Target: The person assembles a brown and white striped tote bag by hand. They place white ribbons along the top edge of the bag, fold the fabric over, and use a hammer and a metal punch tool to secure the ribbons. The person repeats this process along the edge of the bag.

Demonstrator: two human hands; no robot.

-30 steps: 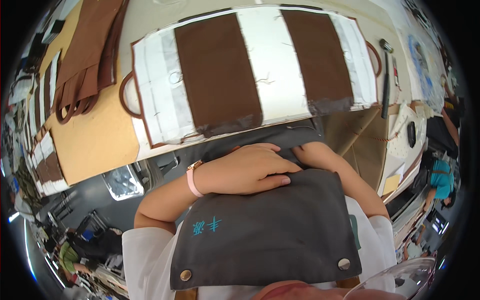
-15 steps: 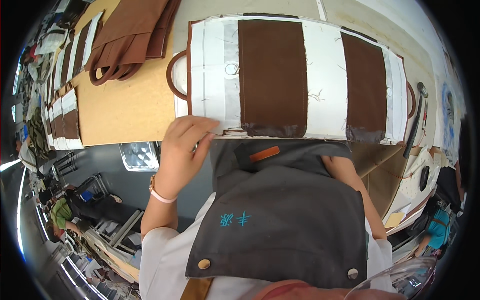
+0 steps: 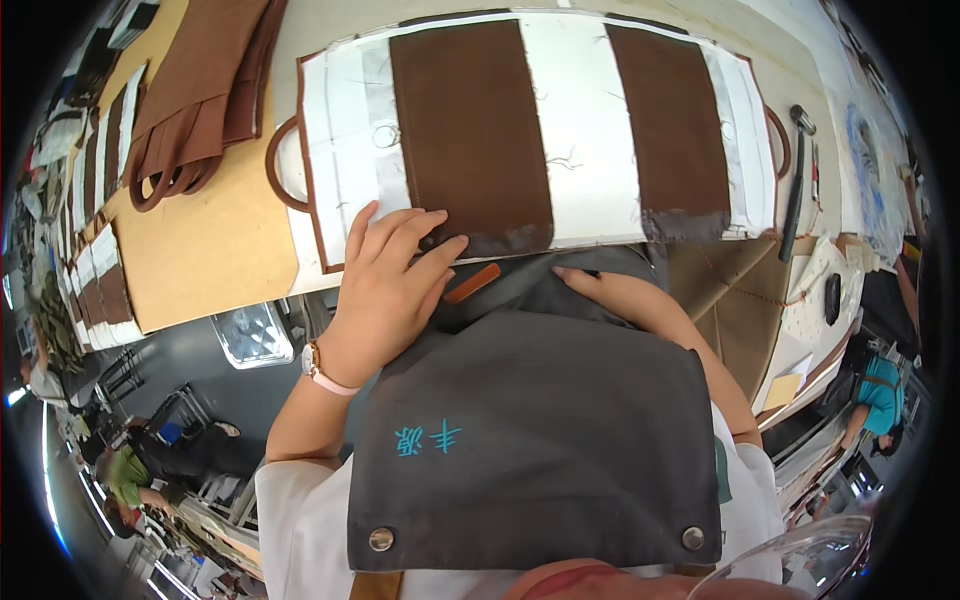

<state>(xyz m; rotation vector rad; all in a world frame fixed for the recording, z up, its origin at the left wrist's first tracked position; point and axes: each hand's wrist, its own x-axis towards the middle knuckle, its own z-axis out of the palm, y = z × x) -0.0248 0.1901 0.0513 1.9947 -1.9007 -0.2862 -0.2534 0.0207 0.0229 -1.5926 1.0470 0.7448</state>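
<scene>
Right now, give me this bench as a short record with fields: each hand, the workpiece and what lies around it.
Left hand: fingers spread over the near edge of the panel, toward its left end
Right hand: at the apron, thumb showing, fingers hidden
Panel: white with brown bands, loose threads, a brown loop at either end
Left of panel: brown pieces with loop handles; beyond them, striped pieces
Right of panel: hammer, lying head away from the person

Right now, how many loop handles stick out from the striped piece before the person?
2: one handle at its left end, a second handle at its right; others could hide underneath.
</scene>
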